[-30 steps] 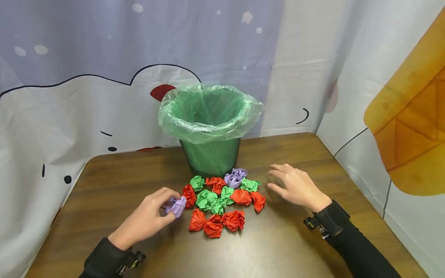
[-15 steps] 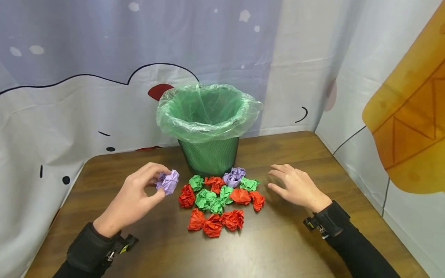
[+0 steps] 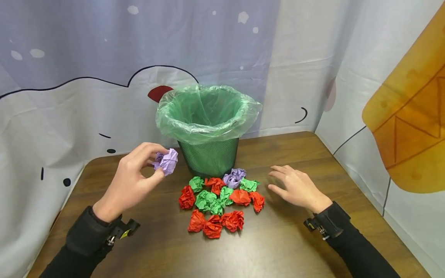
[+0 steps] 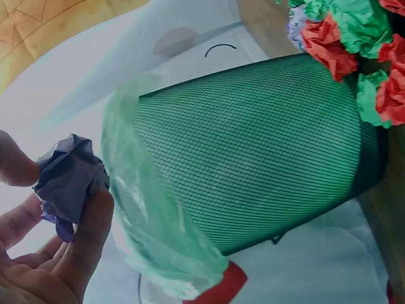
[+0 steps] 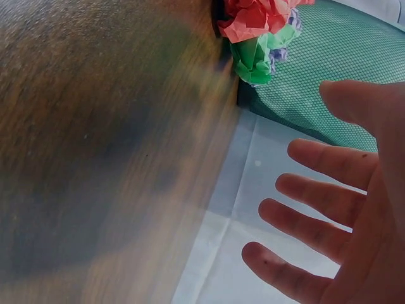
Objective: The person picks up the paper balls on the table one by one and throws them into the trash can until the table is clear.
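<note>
Purple crumpled paper [image 3: 168, 161] is pinched by the left grip [image 3: 130, 179], held above the tabletop [image 3: 167, 243], left of the bin [image 3: 212, 156]; it is roundish, its long axis indistinct. The right grip [image 3: 297, 187] is spread beside the paper pile [image 3: 206, 199].

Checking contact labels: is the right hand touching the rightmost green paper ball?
Apart: the head view shows tabletop between the right hand and that green paper ball.
</note>
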Demonstrator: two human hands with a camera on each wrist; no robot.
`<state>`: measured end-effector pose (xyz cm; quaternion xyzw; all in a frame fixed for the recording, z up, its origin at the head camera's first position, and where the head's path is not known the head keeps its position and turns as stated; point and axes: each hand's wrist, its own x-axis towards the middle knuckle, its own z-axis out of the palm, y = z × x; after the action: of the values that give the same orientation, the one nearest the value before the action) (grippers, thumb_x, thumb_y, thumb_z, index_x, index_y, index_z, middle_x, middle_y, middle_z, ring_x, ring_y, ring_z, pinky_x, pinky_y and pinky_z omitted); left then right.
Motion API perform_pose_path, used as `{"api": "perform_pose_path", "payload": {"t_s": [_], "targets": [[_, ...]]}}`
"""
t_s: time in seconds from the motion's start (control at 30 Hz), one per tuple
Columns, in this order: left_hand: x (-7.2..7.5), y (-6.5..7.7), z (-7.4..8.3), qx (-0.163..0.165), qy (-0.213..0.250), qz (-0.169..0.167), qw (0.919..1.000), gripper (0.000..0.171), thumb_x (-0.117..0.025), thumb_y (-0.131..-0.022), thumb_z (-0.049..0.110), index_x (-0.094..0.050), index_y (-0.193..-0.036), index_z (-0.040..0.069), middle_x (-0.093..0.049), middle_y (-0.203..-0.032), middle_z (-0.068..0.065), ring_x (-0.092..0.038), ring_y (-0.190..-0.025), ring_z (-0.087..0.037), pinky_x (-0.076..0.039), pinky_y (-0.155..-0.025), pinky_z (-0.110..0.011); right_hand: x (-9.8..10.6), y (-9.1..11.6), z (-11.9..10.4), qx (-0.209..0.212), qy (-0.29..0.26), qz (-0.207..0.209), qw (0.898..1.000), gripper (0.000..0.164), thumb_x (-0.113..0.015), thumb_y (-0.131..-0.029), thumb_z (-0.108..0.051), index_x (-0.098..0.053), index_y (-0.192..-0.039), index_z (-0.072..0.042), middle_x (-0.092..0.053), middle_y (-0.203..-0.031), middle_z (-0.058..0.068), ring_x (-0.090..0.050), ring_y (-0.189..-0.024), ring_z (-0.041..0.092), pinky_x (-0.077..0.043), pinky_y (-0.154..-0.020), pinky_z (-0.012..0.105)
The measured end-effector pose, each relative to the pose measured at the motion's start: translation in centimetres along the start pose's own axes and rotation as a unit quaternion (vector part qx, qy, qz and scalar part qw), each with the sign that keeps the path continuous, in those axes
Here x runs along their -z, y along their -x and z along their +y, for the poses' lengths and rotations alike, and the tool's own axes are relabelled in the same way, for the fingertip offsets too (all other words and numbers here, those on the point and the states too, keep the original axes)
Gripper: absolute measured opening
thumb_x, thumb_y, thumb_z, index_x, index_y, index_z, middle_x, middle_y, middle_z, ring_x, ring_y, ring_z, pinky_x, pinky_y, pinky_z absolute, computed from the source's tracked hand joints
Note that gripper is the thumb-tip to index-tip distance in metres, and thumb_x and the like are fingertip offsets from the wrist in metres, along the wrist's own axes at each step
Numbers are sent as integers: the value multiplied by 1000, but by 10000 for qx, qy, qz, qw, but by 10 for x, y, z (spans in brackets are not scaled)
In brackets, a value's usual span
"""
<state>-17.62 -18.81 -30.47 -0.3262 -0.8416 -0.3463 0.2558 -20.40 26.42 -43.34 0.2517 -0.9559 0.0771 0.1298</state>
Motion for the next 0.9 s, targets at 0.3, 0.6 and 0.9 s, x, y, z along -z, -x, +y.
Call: {"api": "perform_pose_path", "payload": {"t_s": [0.3, 0.6, 0.9], "targets": [[11, -28, 5, -93, -9, 435, 9990, 39, -63, -79, -7, -66, -115, 6, -65, -106, -4, -61, -88, -9, -49, -79, -8, 1, 1, -1, 12, -41, -12, 10000, 50, -64, -95, -47, -68, -128, -10, -59, -142, 12, -58, -127, 31, -52, -95, 52], [18, -65, 2, 16, -318, 872, 9957, 33, -61, -81, 1, -68, -114, 4, -64, -100, -7, -58, -80, -9, -46, -76, -12, 2, 2, -3, 2, -20, 26, 10000, 48, -66, -94, -46, -69, -128, -12, -60, -141, 12, -59, -127, 31, -53, -93, 52], [27, -92, 7, 41, -405, 1059, 9935, 35, -60, -81, 2, -68, -114, 5, -64, -101, -7, -56, -79, -9, -45, -70, -13, 1, 5, -4, -20, -44, 94, 9999, 48, -66, -93, -46, -69, -127, -12, -61, -140, 11, -59, -126, 30, -53, -92, 52]]}}
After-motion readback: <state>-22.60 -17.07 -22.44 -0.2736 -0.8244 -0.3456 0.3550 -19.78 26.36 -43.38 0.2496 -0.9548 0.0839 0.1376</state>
